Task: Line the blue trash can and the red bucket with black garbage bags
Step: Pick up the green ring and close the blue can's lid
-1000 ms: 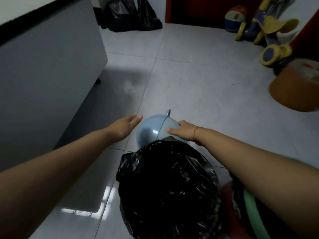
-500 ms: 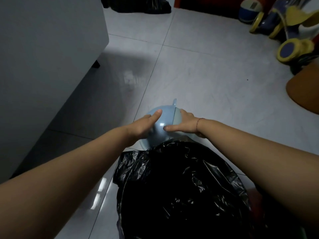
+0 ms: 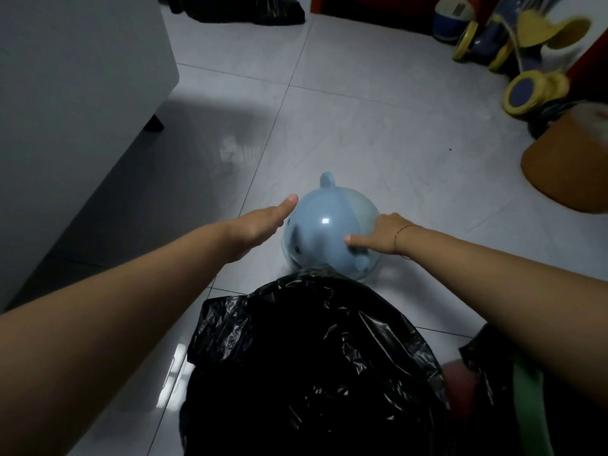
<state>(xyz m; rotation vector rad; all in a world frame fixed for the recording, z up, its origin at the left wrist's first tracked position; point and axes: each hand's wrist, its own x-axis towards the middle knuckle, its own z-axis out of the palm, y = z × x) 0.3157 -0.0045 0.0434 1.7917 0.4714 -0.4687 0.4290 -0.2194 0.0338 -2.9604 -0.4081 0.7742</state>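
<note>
Head view, looking down at a tile floor [image 3: 362, 126].

- Black garbage bag [image 3: 312, 373] filled the near centre, crinkled and draped over the mouth of a round container. The container's walls were hidden, so its colour could not be told.
- Blue domed lid [image 3: 329, 232] sat just beyond the bag's far edge, with a small tab at its top. Whether its rim touched the floor could not be told.
- Right hand [image 3: 381, 235] lay on the lid's right side. Its grip was clamped on the lid, with the thumb pressed on the dome and the fingers curled over the far edge. A thin thread band circled the wrist.
- Left hand [image 3: 263, 222] was at the lid's left edge, palm flat, fingers straight and together. Its grip was apart and held nothing.
- Red bucket [image 3: 457, 386] showed as a small red patch at lower right, just beside the big bag. A second black bag [image 3: 487, 357] and a green strip [image 3: 526, 406] lay against it, partly under the right forearm.
- White cabinet [image 3: 82, 93] stood to the left on a dark foot.
- Yellow-and-blue ride-on toy [image 3: 526, 60] and an orange round object [image 3: 566, 172] were far right, well apart from the lid.
- More dark bags [image 3: 246, 8] lay at the far top.
</note>
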